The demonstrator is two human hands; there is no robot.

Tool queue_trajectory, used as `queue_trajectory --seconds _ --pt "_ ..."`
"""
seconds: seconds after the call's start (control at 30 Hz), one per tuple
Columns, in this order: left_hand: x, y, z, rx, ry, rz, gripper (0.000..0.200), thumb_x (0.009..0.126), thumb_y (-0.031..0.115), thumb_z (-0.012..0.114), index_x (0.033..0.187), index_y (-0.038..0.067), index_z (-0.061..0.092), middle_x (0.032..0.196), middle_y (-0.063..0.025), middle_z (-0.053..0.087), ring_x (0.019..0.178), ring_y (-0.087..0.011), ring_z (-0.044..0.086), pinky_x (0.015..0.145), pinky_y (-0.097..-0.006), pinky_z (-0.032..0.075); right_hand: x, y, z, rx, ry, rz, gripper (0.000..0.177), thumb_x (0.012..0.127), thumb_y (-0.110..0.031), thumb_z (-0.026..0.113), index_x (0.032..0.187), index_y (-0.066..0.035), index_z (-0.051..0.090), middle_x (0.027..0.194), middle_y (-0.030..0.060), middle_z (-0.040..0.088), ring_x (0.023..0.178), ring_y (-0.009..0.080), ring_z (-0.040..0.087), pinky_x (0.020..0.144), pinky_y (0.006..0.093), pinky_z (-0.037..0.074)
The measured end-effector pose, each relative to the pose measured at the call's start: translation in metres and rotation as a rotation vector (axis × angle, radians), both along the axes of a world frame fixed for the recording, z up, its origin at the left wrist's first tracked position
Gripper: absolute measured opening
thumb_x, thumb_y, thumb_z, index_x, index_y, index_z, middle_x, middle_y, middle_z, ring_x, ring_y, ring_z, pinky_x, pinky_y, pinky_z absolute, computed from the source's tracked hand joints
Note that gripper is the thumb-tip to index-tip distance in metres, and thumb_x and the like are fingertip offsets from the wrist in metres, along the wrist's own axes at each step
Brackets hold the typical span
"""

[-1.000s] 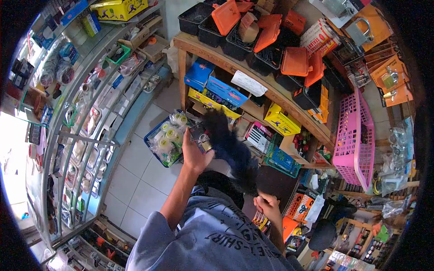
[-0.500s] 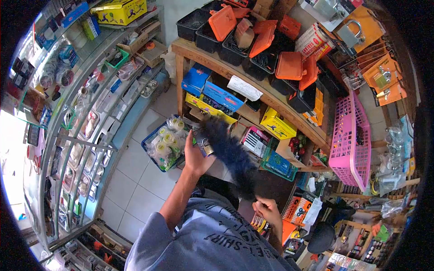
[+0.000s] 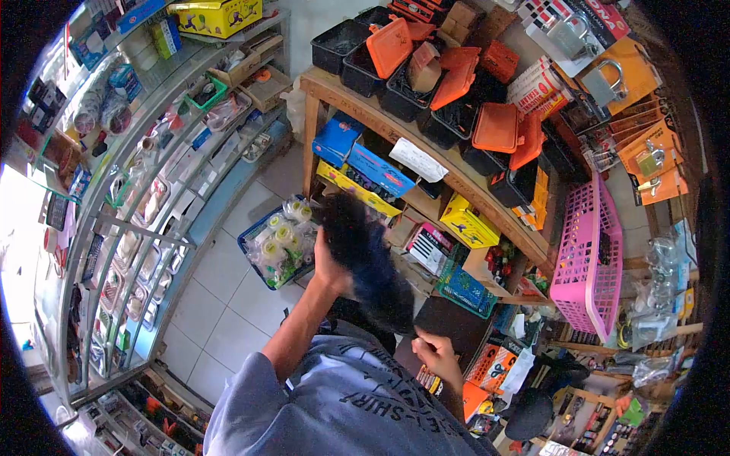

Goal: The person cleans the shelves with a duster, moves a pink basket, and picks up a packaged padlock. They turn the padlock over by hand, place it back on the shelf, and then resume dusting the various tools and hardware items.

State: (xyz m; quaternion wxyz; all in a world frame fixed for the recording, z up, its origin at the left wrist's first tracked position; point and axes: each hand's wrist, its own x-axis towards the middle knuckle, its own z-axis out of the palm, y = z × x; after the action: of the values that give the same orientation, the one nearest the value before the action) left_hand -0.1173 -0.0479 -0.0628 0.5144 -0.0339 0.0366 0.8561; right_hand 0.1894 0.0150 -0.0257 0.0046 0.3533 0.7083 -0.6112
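My right hand [image 3: 436,353] is closed round the handle end of a dark, fluffy feather duster [image 3: 372,266]. The duster slants up and to the left, its bushy end lying across my left hand [image 3: 331,267]. Feathers cover the fingers and palm of that hand. A padlock showed in it half a second ago; now the duster hides it. Just left of this hand, a blue basket [image 3: 253,261] on the floor holds clear bags of pale round items.
A wooden shelf [image 3: 449,178] carries black bins with orange lids [image 3: 389,47], boxes and hanging padlocks [image 3: 608,82]. A pink basket [image 3: 585,262] hangs at right. The glass display shelving [image 3: 163,163] curves along the left, with tiled floor [image 3: 228,319] between.
The feather duster has swept left and over my left hand, hiding the padlock seen there before. My right hand has shifted slightly left with it. The view has moved a little.
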Motion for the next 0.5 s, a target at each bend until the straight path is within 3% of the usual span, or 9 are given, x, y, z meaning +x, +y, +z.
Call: queue_trajectory --seconds 0.03,0.07,0.23,0.3,0.37,0.43,0.5 --pt "0.0 -0.002 -0.002 0.048 0.122 -0.005 0.069 0.093 0.06 0.03 0.133 0.007 0.048 0.132 -0.0182 0.053 0.123 -0.0361 0.049 0.106 -0.0506 0.035 -0.004 -0.004 0.001 -0.002 -0.003 0.003 0.037 0.094 -0.013 0.061 0.128 -0.001 0.056 0.077 -0.0018 0.06 0.066 0.0056 0.05 0.063 0.0215 0.044" --pt "-0.006 -0.002 -0.003 -0.05 0.073 0.011 0.071 0.091 0.063 0.03 0.13 0.006 0.05 0.127 -0.0181 0.056 0.119 -0.0373 0.052 0.105 -0.0503 0.037 -0.009 -0.009 0.004 0.009 -0.002 0.004 0.037 0.093 -0.013 0.061 0.128 -0.001 0.056 0.079 -0.0015 0.061 0.068 0.005 0.051 0.064 0.0212 0.044" --pt "-0.033 -0.015 0.005 -0.05 -0.005 0.162 0.072 0.09 0.064 0.034 0.128 0.005 0.051 0.121 -0.0201 0.059 0.115 -0.0389 0.055 0.103 -0.0528 0.039 0.012 -0.017 -0.02 0.022 -0.018 0.04 0.04 0.093 -0.02 0.063 0.128 -0.002 0.057 0.081 -0.0022 0.062 0.073 0.0047 0.051 0.066 0.0209 0.044" --pt "-0.028 -0.019 -0.005 -0.041 0.01 0.14 0.076 0.09 0.064 0.035 0.133 0.003 0.046 0.129 -0.0208 0.053 0.119 -0.0384 0.051 0.104 -0.0555 0.036 0.013 -0.016 -0.016 -0.068 -0.109 0.033 0.041 0.093 -0.024 0.063 0.127 -0.001 0.057 0.079 -0.0024 0.061 0.07 0.0056 0.049 0.064 0.0217 0.043" --pt "-0.01 -0.015 -0.016 0.005 0.04 0.072 0.078 0.088 0.067 0.036 0.132 0.003 0.047 0.127 -0.0213 0.054 0.12 -0.041 0.05 0.105 -0.0553 0.036 0.003 -0.016 -0.012 0.064 -0.065 0.059 0.041 0.093 -0.024 0.063 0.127 -0.001 0.057 0.08 -0.0018 0.062 0.071 0.0057 0.05 0.065 0.0216 0.043" --pt "0.009 -0.012 -0.012 0.053 0.207 0.007 0.076 0.089 0.066 0.036 0.13 0.003 0.047 0.126 -0.0219 0.055 0.121 -0.0442 0.048 0.105 -0.0555 0.035 -0.003 -0.021 -0.01 0.003 -0.051 0.0 0.042 0.093 -0.024 0.063 0.126 0.0 0.057 0.081 -0.0013 0.062 0.072 0.0059 0.05 0.066 0.0216 0.043" --pt "0.002 -0.011 -0.013 0.02 0.219 0.01 0.082 0.085 0.071 0.038 0.131 0.004 0.045 0.127 -0.0215 0.053 0.121 -0.0456 0.048 0.106 -0.0554 0.035 -0.004 -0.024 -0.012 -0.055 -0.024 -0.054 0.042 0.093 -0.024 0.063 0.126 0.001 0.057 0.082 -0.0009 0.062 0.073 0.006 0.05 0.066 0.0216 0.043"
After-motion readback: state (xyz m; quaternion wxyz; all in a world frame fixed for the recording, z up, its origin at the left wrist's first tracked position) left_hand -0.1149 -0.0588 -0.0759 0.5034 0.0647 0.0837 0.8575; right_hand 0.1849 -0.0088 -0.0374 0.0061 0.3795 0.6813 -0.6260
